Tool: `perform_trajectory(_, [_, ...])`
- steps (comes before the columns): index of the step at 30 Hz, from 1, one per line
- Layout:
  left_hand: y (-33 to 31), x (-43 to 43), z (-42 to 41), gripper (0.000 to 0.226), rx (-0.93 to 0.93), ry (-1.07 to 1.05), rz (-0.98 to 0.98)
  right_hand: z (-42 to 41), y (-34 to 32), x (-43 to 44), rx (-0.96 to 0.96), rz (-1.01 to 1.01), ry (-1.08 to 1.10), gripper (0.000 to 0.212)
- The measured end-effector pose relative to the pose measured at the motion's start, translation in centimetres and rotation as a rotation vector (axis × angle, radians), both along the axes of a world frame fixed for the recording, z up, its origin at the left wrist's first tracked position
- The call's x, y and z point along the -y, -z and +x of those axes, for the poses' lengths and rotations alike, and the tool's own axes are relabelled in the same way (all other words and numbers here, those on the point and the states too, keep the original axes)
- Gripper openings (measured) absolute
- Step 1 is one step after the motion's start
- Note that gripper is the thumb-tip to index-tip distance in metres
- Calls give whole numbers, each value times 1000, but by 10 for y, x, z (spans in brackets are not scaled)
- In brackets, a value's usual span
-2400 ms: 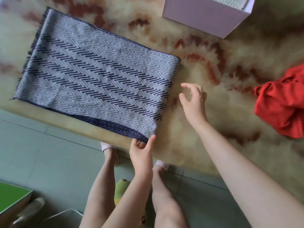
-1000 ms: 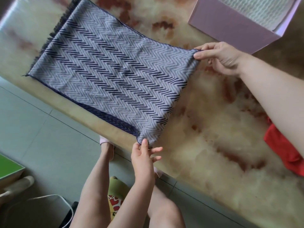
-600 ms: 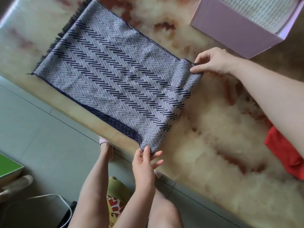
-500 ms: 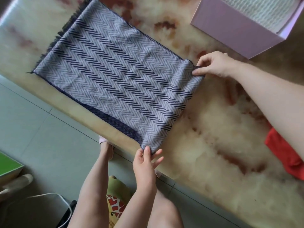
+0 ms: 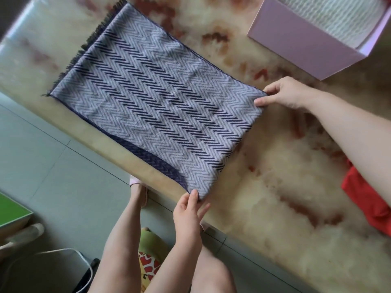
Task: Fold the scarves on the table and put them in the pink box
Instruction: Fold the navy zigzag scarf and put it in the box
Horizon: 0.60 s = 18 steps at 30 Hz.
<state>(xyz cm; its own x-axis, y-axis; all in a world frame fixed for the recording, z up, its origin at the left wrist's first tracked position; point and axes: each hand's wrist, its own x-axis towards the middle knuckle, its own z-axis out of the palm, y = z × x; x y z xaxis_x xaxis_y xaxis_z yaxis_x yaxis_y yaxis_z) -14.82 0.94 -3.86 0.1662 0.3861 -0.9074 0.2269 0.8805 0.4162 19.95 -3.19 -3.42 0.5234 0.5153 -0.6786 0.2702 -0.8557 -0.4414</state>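
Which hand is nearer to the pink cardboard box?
Right. The right hand pinches the far corner of the grey zigzag woven scarf, close to the pink cardboard box; the left hand pinches its near corner at the table edge, farther away.

1. You have a single view, from the wide-angle camera on your head.
2. It looks forward and steeply down across the table [image 5: 275, 187], taking in your legs [image 5: 124, 240] and the floor [image 5: 42, 155] at lower left.
3. It sits rolled, so the table's near edge runs diagonally from upper left to lower right.
4. It is close: the zigzag scarf [image 5: 158, 106] fills the middle, with your left hand [image 5: 188, 216] and right hand [image 5: 283, 94] at its corners.
5. The top edge crops the pink box [image 5: 300, 39]; the right edge crops the red cloth [image 5: 368, 199].
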Motion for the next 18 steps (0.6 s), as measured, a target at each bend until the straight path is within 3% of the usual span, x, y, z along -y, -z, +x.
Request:
perform_trajectory(5, [-5, 1, 1, 20, -51, -22, -15, -1, 9, 2, 214, -101, -87, 70])
perform_trajectory(8, [-9, 1, -1, 19, -56, -67, -37, -2, 8, 3, 264, -114, -197, 61])
perform_trajectory(10, [-11, 0, -4, 18, -58, -101, -48, 0, 4, 5, 191, -134, -213, 52])
perform_trajectory(13, [-12, -4, -6, 13, -62, -168, -79, 0, -4, 12, 29, -88, -111, 39])
perform_trajectory(18, [-10, -5, -2, 12, -127, -235, -129, -9, -5, 11, -90, 73, 256, 31])
